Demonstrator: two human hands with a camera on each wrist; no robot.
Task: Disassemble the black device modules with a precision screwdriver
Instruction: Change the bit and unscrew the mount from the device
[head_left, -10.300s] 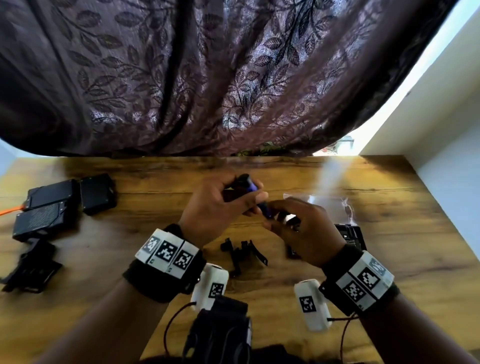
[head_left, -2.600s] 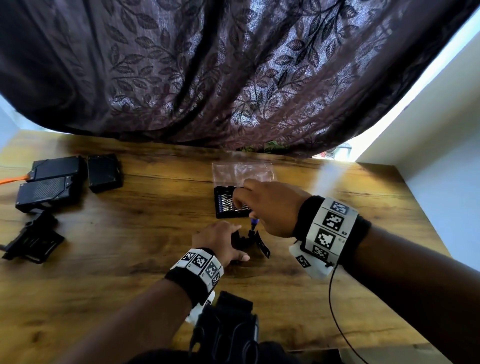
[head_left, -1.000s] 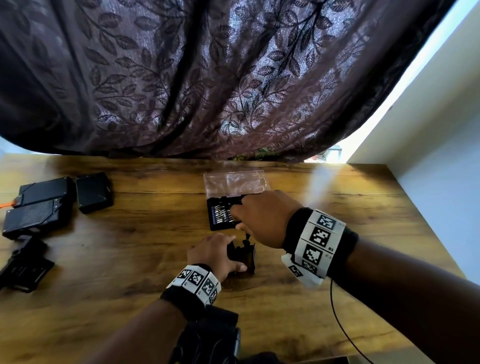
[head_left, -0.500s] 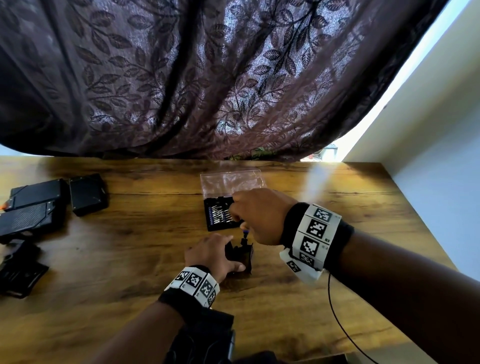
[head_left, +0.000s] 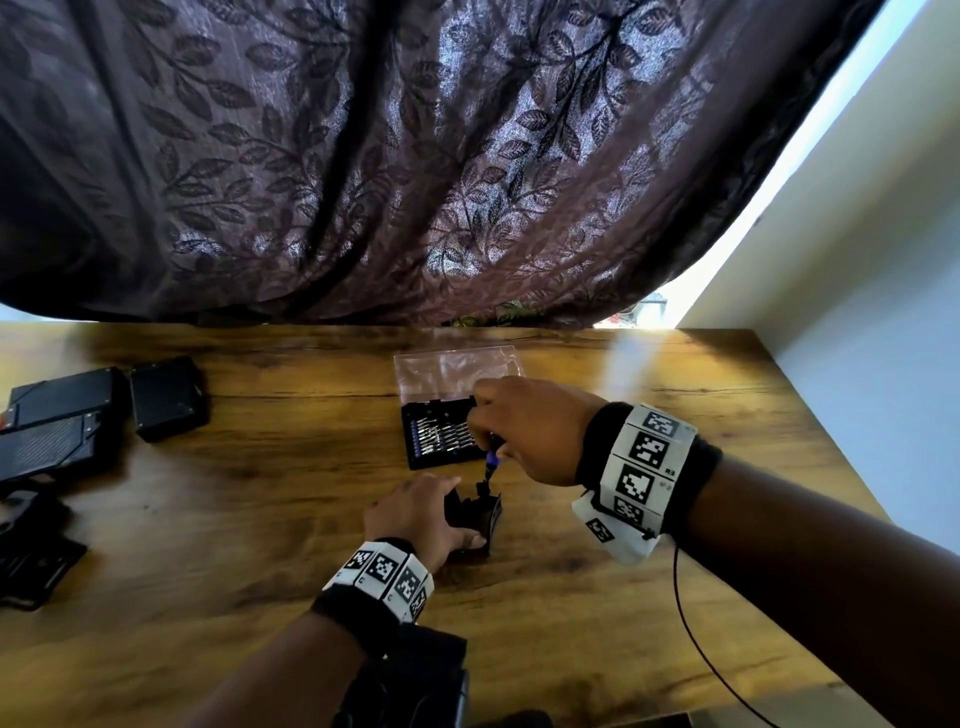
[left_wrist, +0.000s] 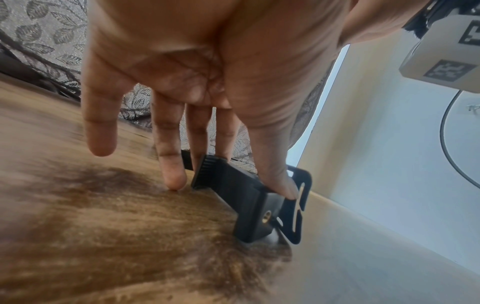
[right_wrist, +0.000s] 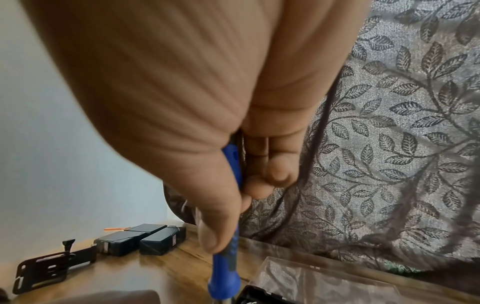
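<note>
- Step in hand, as I judge it: undoing a screw on the small black module (head_left: 475, 512), centre of the head view, standing on edge on the desk (head_left: 270, 499).
- My left hand (head_left: 415, 514) steadies it: thumb and fingers (left_wrist: 276, 185) clamp its sides, index tip down on the desk just beside it. Grasping the module, not clenched empty.
- My right hand (head_left: 524, 434) sits just above the module, fingers curled round the screwdriver (right_wrist: 226, 273) with its blue handle, shaft pointing down; in the head view the tip meets the module's top edge.
- Screw head itself is hidden by tool and hand; can't tell if the bit is seated.
- Next move calls for straight-down pressure and a slow turn, with the left hand holding the module from tipping. Risk: bit slips, or the freed screw rolls off.
- Bit case (head_left: 441, 436) lies open just behind the module, clear lid (head_left: 457, 366) folded back toward the curtain (head_left: 415, 156).
- More black modules (head_left: 67, 415) wait at left of frame, well apart; a flat black bracket (right_wrist: 52, 269) lies near them.
- Writing: only the square coded markers on both wristbands (head_left: 647, 457); small characters on the right band are too small to read. Pale stickers on the far modules in the right wrist view, unreadable. No brand seen.
</note>
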